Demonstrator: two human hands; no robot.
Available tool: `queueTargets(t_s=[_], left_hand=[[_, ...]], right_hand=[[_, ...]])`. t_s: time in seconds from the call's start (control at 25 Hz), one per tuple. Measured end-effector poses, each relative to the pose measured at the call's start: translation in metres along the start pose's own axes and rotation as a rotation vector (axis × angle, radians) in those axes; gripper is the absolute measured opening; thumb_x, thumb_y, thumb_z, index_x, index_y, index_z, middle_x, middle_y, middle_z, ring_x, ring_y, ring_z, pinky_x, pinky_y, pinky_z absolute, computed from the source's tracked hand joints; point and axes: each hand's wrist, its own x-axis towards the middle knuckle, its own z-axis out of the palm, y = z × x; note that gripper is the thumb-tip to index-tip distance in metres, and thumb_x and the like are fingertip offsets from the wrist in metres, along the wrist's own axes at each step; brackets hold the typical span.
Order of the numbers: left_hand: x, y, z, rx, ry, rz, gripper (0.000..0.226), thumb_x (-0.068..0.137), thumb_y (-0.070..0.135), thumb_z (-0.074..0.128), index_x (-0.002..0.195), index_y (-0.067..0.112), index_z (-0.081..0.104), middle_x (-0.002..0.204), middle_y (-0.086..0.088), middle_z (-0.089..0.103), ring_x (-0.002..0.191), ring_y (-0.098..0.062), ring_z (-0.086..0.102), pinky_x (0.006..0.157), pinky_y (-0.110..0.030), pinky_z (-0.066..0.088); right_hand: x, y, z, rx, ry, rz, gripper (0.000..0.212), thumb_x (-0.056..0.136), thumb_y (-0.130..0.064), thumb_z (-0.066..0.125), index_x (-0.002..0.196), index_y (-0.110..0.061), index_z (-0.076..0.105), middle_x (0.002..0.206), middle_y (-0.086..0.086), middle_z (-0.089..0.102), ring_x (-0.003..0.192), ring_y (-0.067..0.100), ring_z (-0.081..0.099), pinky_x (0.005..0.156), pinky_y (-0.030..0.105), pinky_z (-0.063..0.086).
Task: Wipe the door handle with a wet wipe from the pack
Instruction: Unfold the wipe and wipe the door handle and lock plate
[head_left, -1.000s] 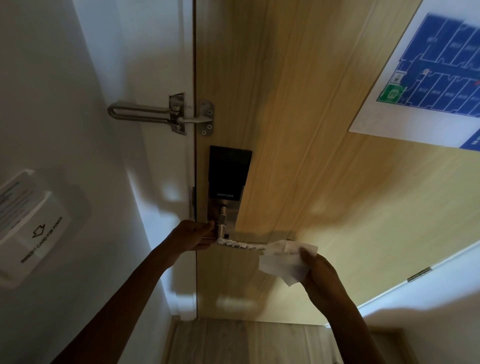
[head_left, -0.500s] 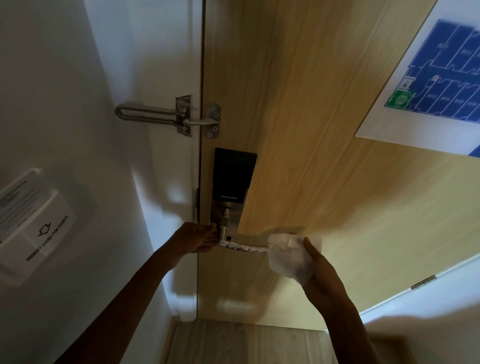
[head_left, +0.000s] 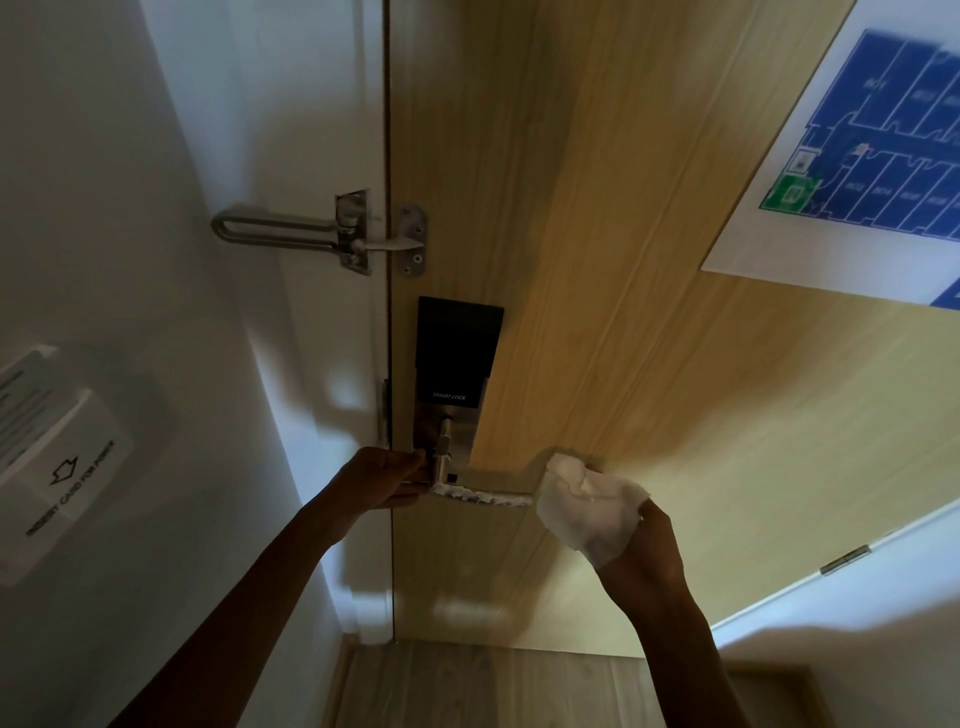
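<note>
White and damp-looking, the wet wipe (head_left: 587, 512) is bunched in my right hand (head_left: 647, 545), my fingers clenched round it so that it wraps the free end of the door handle (head_left: 480, 496). The handle is a metal lever jutting out from the plate under the black smart lock (head_left: 457, 353) on the wooden door (head_left: 649, 260), and its bare stretch glints between my two hands. My left hand (head_left: 382, 480) is curled at the pivot end, by the door's edge; I think it is grasping the lever's root to steady it, though my own knuckles hide just what the fingers close on, so I cannot tell for sure. As I judge it, I am in the middle of the wiping, with the tip covered and the middle and root still to do. The risks from here are small but real. If I press down too hard while I rub, the lever may turn and the latch release, and the door could swing. If my right grip slackens, the wipe may slide off the end and drop to the floor (head_left: 467, 686). If I drag the wipe toward the lock, moisture could reach the plate and the lock's body. And my left hand, parked at the root, covers the part that probably gets touched most, so that spot could be missed unless it shifts. The pack is not in view.
</note>
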Motion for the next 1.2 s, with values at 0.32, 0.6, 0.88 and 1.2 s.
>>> queueTargets(t_s=[0.32, 0.6, 0.88, 1.2], left_hand=[[-0.002, 0.002, 0.0, -0.013, -0.004, 0.001, 0.018, 0.087, 0.031, 0.062, 0.091, 0.016, 0.072, 0.089, -0.002, 0.078, 0.087, -0.017, 0.074, 0.073, -0.026, 0.06], [-0.001, 0.004, 0.002, -0.004, -0.01, 0.001, 0.016, 0.088, 0.03, 0.061, 0.087, 0.018, 0.071, 0.087, 0.0, 0.078, 0.085, -0.014, 0.074, 0.071, -0.025, 0.059], [0.0, 0.002, 0.002, -0.008, -0.01, -0.001, 0.024, 0.088, 0.031, 0.061, 0.098, 0.013, 0.072, 0.094, -0.005, 0.077, 0.09, -0.017, 0.074, 0.076, -0.028, 0.06], [0.001, 0.002, 0.001, 0.001, -0.018, -0.019, 0.028, 0.088, 0.034, 0.061, 0.1, 0.01, 0.072, 0.1, -0.008, 0.076, 0.092, -0.019, 0.073, 0.085, -0.034, 0.058]], right_hand=[[-0.003, -0.003, 0.018, -0.125, -0.143, 0.082, 0.031, 0.092, -0.01, 0.054, 0.121, -0.009, 0.065, 0.127, 0.013, 0.064, 0.117, 0.026, 0.06, 0.094, 0.033, 0.049], [-0.005, -0.006, 0.027, -0.188, -0.021, 0.009, 0.04, 0.08, -0.027, 0.067, 0.117, -0.012, 0.066, 0.116, 0.01, 0.069, 0.1, 0.023, 0.066, 0.069, 0.03, 0.06], [-0.005, -0.004, 0.031, -0.391, -0.004, -0.11, 0.03, 0.09, -0.009, 0.062, 0.118, -0.014, 0.066, 0.112, 0.002, 0.07, 0.087, 0.013, 0.072, 0.06, 0.021, 0.057], [-0.004, -0.005, 0.034, -0.634, 0.066, -0.379, 0.012, 0.085, -0.019, 0.069, 0.094, -0.02, 0.077, 0.094, 0.002, 0.077, 0.093, 0.022, 0.07, 0.082, 0.039, 0.055]])
